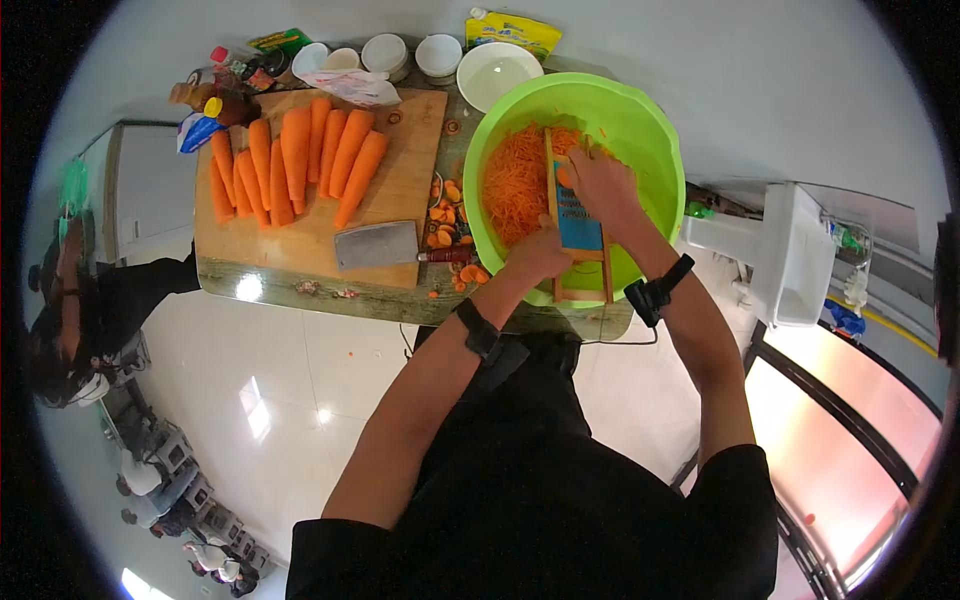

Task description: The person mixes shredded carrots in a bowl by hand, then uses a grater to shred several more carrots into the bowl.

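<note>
A green basin (655, 150) holds a heap of shredded carrot (515, 185). Across it leans a wooden-framed grater (580, 232) with a blue and metal face. My left hand (540, 252) is closed on the grater's left side, low on the frame. Near the grater's upper end, my right hand (603, 187) presses a piece of carrot (565, 177) against the face, its fingers curled round it. Several peeled carrots (296, 155) lie on a wooden cutting board (400, 205) to the left, with a cleaver (378, 246) at the board's front edge.
Carrot ends (442, 228) lie between board and basin. White bowls (498, 77), a yellow pouch (515, 36) and bottles (232, 108) line the back. A white sink (800, 255) stands right. A person (75, 310) is at far left, others farther back.
</note>
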`<state>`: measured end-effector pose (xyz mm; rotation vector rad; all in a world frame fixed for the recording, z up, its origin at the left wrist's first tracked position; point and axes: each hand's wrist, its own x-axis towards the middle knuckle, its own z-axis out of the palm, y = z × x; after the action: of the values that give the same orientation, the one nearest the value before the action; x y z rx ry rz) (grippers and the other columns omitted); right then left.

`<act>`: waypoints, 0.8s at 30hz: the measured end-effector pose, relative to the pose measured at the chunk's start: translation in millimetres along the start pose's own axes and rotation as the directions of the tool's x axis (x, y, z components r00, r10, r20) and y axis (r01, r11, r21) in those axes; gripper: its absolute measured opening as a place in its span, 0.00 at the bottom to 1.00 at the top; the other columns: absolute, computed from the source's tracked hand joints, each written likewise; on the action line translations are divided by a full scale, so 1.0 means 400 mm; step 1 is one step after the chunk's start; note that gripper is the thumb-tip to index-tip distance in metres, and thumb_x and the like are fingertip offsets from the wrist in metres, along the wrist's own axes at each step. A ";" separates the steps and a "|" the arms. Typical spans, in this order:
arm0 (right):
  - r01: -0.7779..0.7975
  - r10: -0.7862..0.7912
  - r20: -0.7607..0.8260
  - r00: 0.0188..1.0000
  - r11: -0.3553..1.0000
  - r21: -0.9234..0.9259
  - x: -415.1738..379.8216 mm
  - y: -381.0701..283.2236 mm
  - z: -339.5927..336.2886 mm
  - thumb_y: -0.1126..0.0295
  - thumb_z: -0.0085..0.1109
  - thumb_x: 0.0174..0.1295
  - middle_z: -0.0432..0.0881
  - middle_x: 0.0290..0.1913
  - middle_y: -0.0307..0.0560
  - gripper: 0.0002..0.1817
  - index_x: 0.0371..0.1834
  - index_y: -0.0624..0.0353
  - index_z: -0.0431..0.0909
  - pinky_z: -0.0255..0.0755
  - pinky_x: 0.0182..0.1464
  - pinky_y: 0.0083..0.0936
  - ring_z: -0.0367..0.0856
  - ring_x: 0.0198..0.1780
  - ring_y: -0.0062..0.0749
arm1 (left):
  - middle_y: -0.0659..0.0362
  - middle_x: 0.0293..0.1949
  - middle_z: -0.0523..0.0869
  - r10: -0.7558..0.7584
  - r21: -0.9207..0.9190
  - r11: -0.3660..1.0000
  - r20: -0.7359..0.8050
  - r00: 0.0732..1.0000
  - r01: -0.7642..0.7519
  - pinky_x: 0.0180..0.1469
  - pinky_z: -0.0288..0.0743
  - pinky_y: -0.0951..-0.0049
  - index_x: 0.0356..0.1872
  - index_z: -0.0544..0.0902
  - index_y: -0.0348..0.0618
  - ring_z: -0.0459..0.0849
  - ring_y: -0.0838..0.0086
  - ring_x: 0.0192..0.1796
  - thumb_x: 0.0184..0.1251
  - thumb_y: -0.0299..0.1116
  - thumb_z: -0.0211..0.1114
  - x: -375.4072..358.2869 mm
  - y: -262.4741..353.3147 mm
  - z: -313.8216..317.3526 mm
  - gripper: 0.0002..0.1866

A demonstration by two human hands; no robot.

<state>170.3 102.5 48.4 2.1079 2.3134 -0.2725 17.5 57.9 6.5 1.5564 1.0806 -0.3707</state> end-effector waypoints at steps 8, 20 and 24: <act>0.143 -0.144 0.137 0.980 0.990 0.012 0.049 0.061 0.035 0.47 0.48 0.72 0.77 0.46 0.71 0.27 0.51 0.65 0.71 0.77 0.44 0.53 0.80 0.43 0.69 | 0.41 0.44 0.87 -0.006 -0.041 0.999 -0.088 0.996 0.002 0.49 0.79 0.49 0.51 0.82 0.39 0.86 0.45 0.46 0.56 0.37 0.61 0.021 -0.020 0.038 0.21; -0.041 0.030 0.098 0.995 0.992 0.116 0.045 0.033 0.035 0.50 0.49 0.67 0.82 0.26 0.64 0.26 0.56 0.60 0.71 0.76 0.35 0.54 0.82 0.30 0.60 | 0.38 0.42 0.86 0.060 0.014 0.998 0.006 0.998 -0.060 0.46 0.81 0.52 0.56 0.66 0.25 0.86 0.47 0.46 0.54 0.33 0.61 0.064 -0.040 0.040 0.30; -0.001 0.013 0.167 0.986 0.997 -0.074 -0.078 0.003 -0.044 0.52 0.49 0.69 0.81 0.22 0.58 0.22 0.54 0.59 0.72 0.75 0.29 0.53 0.82 0.25 0.56 | 0.40 0.42 0.86 0.122 -0.038 0.992 -0.017 0.992 -0.122 0.44 0.81 0.56 0.67 0.55 0.18 0.87 0.49 0.47 0.56 0.34 0.62 0.092 -0.060 0.078 0.41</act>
<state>176.4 74.1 69.1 1.9758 2.1866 -0.3440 27.9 43.9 -44.6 1.5843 0.9925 -0.2543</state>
